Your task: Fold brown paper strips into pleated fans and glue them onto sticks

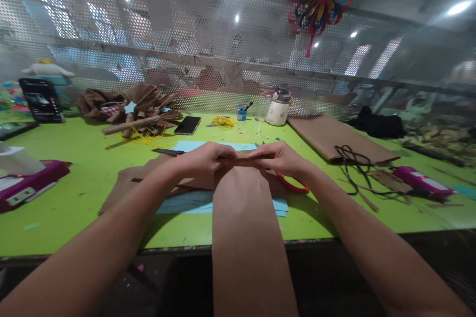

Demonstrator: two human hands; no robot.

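A long strip of brown paper hangs from my two hands down over the table's front edge. Its far end is folded over into a narrow band. My left hand pinches that fold at its left side, and my right hand pinches it at the right. Under the hands lie more brown paper pieces and light blue paper sheets. The red-orange handle of a pair of scissors shows beside my right wrist. A dark blade-like tool lies behind my left wrist, partly hidden.
At the back left are rolled and pleated brown paper pieces and a phone. Yellow string, a blue jar and a white bottle stand or lie behind. To the right are folded brown paper, black cord and a purple power strip.
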